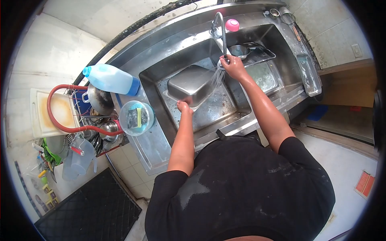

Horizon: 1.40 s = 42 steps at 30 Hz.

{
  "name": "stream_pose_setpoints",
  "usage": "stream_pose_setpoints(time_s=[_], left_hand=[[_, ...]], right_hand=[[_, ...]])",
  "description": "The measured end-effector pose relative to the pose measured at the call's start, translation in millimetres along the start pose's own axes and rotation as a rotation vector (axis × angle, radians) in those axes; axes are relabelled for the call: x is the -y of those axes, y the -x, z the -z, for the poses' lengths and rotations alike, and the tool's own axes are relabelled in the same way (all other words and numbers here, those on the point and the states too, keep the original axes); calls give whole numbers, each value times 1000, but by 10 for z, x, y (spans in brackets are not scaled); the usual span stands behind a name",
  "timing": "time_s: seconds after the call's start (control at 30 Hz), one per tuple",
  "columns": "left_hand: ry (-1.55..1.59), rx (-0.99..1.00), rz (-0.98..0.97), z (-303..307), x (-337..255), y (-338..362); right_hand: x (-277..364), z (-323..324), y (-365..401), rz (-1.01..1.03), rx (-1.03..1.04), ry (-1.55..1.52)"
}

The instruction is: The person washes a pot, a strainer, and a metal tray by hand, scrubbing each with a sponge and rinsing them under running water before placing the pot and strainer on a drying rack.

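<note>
My left hand [184, 107] is closed on the near rim of a steel food pan [189, 82], which is tilted bottom-up in the left sink basin [217, 116]. Between the dividing wall and the faucet, my right hand [234, 66] grips the spray head [220, 64] at the end of a coiled hose [224, 36]. Water fans out from it down onto the pan's right side. The fingers of my left hand are partly hidden behind the wrist and rim.
In the right basin lie a small pot [239, 51] and a wet tray [263, 76]. A pink bowl [232, 25] stands behind the faucet. Left on the counter are a jug of blue liquid [110, 79] and a tub [149, 116] with a sponge [139, 117]. A dish rack [82, 106] stands beyond.
</note>
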<state>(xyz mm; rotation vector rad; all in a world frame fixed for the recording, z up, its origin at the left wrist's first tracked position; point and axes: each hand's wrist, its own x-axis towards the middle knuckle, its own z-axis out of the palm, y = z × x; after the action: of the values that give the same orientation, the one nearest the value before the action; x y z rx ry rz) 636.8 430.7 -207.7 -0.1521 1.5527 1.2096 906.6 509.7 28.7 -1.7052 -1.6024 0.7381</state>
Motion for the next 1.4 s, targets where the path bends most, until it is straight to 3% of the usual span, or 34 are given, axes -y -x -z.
stream_pose_setpoints(time_s=[0.17,0.23,0.33,0.37,0.47,0.57,0.63,0.77,0.9,0.97,1.1,1.4], left_hand=[[-91,-38,-109,132,-57,62],[-150,-67,-167,183,-125,147],[-605,-45,-559,204,-374,526],[-601,-46,-560,231,-399,533],[-756,-19,-823,368,-479,502],[-773,71,-865,610,-426,166],[-751,89,-871,669,-499,275],[-737,74,-855,735,-588,395],[-882,52,-995,727,-731,705],[-924,41,-1051,733,-760,752],[-1089,71,-970,733,-798,826],[-1216,70,-1122,523,-782,870]], right_hand=[[-71,-100,-29,41,-72,63],[-73,-151,-9,-18,-79,-52],[-76,-228,-30,-95,-61,-231],[-64,-235,-37,-91,-60,-230],[206,-246,-15,-172,-12,-470],[361,-265,12,-158,-32,-517],[336,-276,-30,-32,-82,-239],[284,-249,-39,-8,-41,-193],[286,-158,-33,-39,-3,-109],[280,-129,-44,-92,47,-219],[285,-149,-56,-147,125,-479],[311,-36,-49,-170,219,-466]])
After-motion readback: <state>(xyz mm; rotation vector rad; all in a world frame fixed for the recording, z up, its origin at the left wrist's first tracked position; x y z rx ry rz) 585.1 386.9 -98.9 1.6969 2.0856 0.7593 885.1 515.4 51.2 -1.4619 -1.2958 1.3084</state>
